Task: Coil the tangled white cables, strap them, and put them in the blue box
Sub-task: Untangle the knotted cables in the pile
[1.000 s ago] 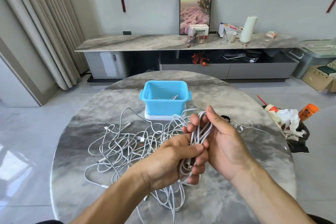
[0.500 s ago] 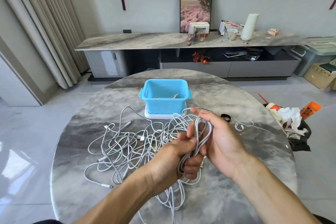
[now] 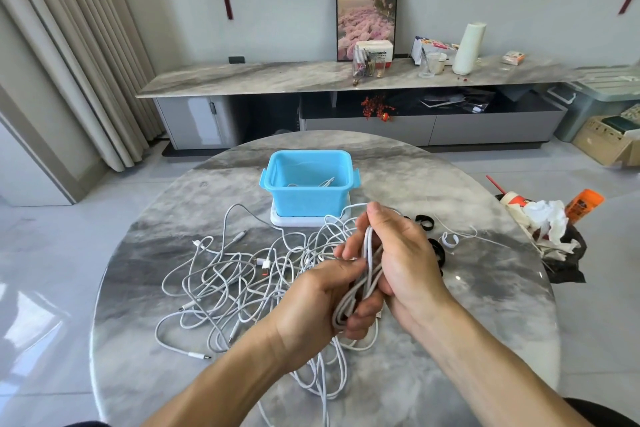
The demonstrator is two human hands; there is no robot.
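Both hands above table [image 3: 450, 340]. Left hand [image 3: 311, 305] and right hand [image 3: 401, 253] grip coil [image 3: 369, 274]. Tangle [image 3: 225, 281] on table, left of hands. Box [image 3: 308, 191] beyond. Straps [image 3: 425, 221] right.

round marble table [image 3: 450, 340] | framed flower picture [image 3: 366, 10] on sideboard [image 3: 277, 78] | curtain [image 3: 69, 45]

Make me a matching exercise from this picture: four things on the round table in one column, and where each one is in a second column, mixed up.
Things:
1. blue box
2. cable coil
3. tangled cables
4. black straps

Places:
A. spread loose on the table's left half
B. held between both hands
C. right of the hands
D. far side, on a white base

Pairs: 1-D, 2-B, 3-A, 4-C
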